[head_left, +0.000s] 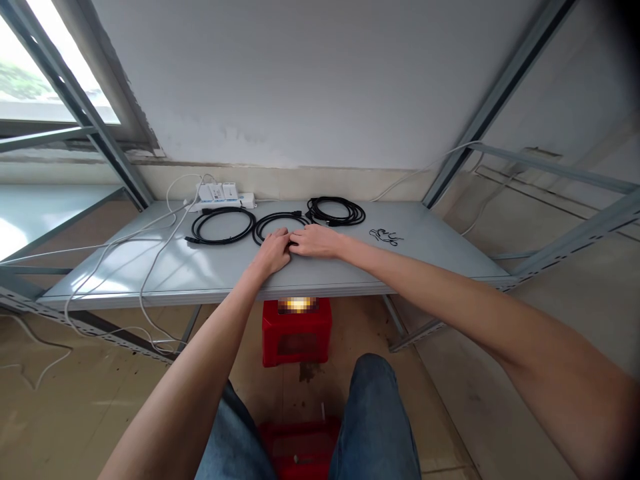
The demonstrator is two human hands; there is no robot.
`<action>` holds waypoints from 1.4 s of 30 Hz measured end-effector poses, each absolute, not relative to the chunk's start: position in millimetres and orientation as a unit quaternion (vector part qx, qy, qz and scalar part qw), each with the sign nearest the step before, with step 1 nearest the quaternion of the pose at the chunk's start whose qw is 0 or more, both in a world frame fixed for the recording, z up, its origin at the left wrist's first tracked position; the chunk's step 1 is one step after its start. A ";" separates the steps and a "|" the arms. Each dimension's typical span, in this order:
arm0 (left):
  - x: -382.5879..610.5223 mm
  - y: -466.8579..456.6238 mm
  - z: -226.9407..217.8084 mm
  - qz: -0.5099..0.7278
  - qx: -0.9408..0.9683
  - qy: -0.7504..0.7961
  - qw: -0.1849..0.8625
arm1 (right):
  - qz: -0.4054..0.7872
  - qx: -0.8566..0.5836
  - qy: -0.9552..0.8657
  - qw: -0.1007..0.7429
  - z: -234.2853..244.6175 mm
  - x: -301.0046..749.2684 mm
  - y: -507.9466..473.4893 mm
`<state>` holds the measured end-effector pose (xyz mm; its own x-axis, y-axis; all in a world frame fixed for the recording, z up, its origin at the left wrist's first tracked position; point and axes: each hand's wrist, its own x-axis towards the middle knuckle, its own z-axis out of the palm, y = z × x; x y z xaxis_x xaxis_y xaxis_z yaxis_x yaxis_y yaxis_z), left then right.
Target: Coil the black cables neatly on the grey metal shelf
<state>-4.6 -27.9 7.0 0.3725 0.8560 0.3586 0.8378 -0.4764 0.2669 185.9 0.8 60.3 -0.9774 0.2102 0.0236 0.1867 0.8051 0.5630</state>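
Left hand (274,250) and right hand (316,240) meet at the middle coil (274,217)

Closest to the viewer, well below the middle coil, are the person's knees in blue jeans (380,413), with a red plastic object (300,447) partly seen between them. Farther forward, still below the coil, a red stool (297,333) stands on the floor (a pixelated patch covers part of its top).

Above the stool spans the grey shelf (200,267) on which the middle coil, a loop of black cable, lies. Both hands are at the coil's near side, backs up, fingers curled and touching or nearly so, the left hand at its near edge and the right hand over its near right part. The fingertips are hidden, so I cannot tell whether either hand grips the cable or only rests on it.

Right of the middle coil, past the right hand, lies a small tangle of thin dark ties (386,237). Just left of the coil is the left coil (223,211); just right and slightly behind is the right coil (340,221), thicker with loops. Behind and left of the middle coil sits a white power strip (246,200) with plugged-in adapters (216,192). Farthest back rises the pale wall (300,87), with a bright window (45,80) far left of the coil.
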 end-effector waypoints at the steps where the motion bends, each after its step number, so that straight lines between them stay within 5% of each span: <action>1: -4.9 -27.1 6.4 0.230 0.829 0.510 0.018 | 0.300 0.098 0.949 0.025 61.7 185.6 0.9; 8: -5.9 -22.1 2.3 0.235 0.825 0.514 0.021 | 0.329 0.059 0.940 0.073 70.9 185.2 4.6; 27: -6.6 -17.3 -1.7 0.258 0.825 0.501 0.035 | 0.295 0.030 0.955 0.019 68.8 184.0 9.4; 42: -5.1 -21.5 3.6 0.246 0.825 0.508 0.025 | 0.436 -0.068 0.897 -0.016 65.4 184.0 21.2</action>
